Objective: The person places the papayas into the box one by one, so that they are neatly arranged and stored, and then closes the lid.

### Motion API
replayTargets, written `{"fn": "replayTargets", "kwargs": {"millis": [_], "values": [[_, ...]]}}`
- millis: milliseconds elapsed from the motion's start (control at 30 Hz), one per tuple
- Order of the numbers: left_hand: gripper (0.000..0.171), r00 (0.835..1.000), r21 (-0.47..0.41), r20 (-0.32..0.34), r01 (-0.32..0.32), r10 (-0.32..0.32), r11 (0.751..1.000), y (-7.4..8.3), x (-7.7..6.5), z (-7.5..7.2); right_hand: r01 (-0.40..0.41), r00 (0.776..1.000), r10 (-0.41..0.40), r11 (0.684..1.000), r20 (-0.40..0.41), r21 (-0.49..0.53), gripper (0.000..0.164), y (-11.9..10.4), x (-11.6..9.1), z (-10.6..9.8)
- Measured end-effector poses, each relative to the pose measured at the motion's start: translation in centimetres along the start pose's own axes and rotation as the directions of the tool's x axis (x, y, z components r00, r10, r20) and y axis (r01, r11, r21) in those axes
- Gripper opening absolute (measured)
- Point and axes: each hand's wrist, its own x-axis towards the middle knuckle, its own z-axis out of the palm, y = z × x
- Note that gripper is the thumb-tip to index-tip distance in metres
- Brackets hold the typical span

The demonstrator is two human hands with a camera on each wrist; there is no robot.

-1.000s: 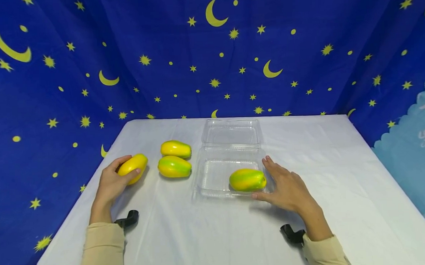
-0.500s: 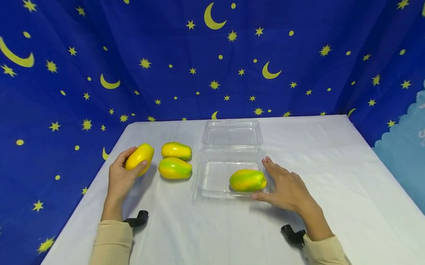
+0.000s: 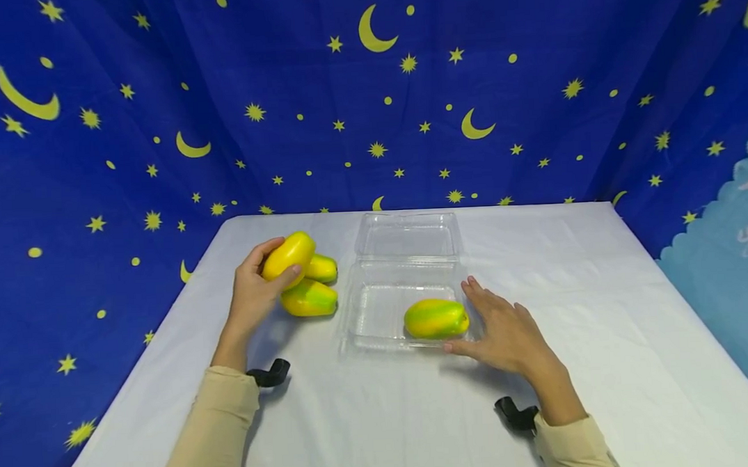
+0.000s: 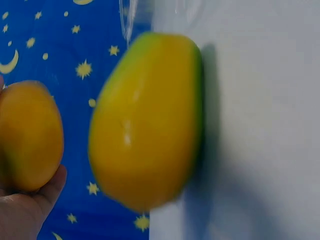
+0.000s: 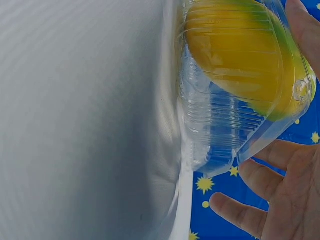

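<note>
My left hand (image 3: 250, 294) grips a yellow papaya (image 3: 289, 259) between thumb and fingers, lifted above the table. Behind and below it lie two yellow-green papayas, a far one (image 3: 323, 269) partly covered by the held one and a near one (image 3: 311, 299). In the left wrist view one lying papaya (image 4: 147, 125) looms large beside the held papaya. A clear plastic clamshell box (image 3: 377, 313) stands unfolded at mid-table, with one papaya (image 3: 437, 318) at the right front of its base. My right hand (image 3: 510, 332), fingers spread and nearly straight, touches the box's right front corner.
The box's lid (image 3: 408, 236) lies folded back towards the far table edge. A white cloth covers the table (image 3: 370, 422). Blue star-and-moon curtains (image 3: 317, 76) hang behind and at the sides. Black camera mounts (image 3: 270, 374) sit at both wrists.
My left hand has raised the papaya and carried it rightwards and away from me, until it overlaps the far lying papaya in the head view. The right hand and box have stayed put.
</note>
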Motion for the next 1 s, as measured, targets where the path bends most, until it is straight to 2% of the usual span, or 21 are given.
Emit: {"fn": "replayTargets", "kwargs": {"millis": [167,367,700,1000], "values": [[0.060,0.999,-0.037,0.012,-0.037,0.038,0.999,1.5,1.0,1.7,-0.002,1.000,0.002,1.000,-0.007,-0.003,0.117,-0.1,0.0,-0.2],[0.061,0.999,-0.095,0.028,-0.030,0.033,0.995,2.9,2.0,3.7,-0.004,1.000,0.004,1.000,0.001,0.004,0.118,-0.2,-0.1,-0.2],[0.058,0.994,-0.187,0.045,-0.090,0.100,0.978,5.0,2.7,6.8,0.007,1.000,-0.007,1.000,-0.003,0.012,0.120,-0.3,-0.2,-0.1],[0.056,0.983,-0.275,0.108,-0.116,0.150,0.954,6.4,2.8,9.2,0.015,1.000,-0.015,1.000,-0.021,-0.002,0.118,-0.2,-0.1,0.0]]}}
